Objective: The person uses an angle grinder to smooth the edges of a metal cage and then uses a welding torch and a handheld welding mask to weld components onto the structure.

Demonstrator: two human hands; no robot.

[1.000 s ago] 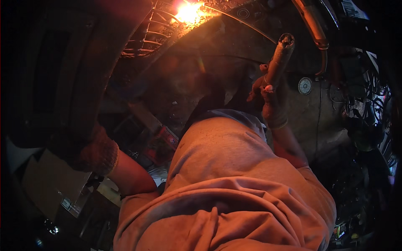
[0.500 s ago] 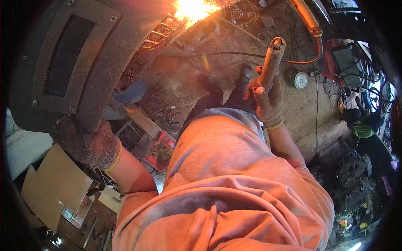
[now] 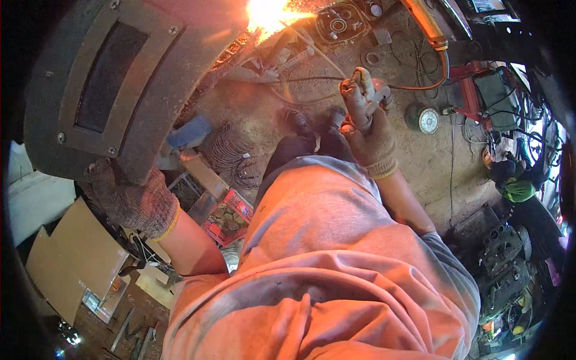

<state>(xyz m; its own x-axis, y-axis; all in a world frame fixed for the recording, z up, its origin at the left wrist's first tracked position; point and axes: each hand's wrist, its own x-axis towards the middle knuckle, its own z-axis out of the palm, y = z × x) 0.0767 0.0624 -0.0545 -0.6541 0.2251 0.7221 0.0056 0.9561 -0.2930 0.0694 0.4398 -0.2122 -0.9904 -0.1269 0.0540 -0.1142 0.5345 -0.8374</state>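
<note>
My left hand point(image 3: 135, 201), in a knitted work glove, grips the lower edge of a dark hand-held welding shield point(image 3: 162, 78) with a rectangular window, raised at the upper left. My right hand point(image 3: 378, 141), gloved too, is closed around a worn welding electrode holder point(image 3: 357, 102), held out right of centre. From its end a thin welding rod point(image 3: 324, 55) runs up and left toward a bright glare point(image 3: 270, 17) at the top. Glare and shield hide what lies at the rod's tip.
An orange tool point(image 3: 427, 27) with a cable hangs at the upper right. On the floor are a round tin point(image 3: 426, 121), a red machine point(image 3: 471, 99), coiled wire point(image 3: 225, 150) and a red box point(image 3: 231, 216). Cardboard point(image 3: 75, 258) leans at the left; metal parts point(image 3: 504, 264) lie at the right.
My right hand and the electrode holder have moved left and turned, the holder's end now tipping up and left. The shield has shifted slightly right in the picture. The glare continues.
</note>
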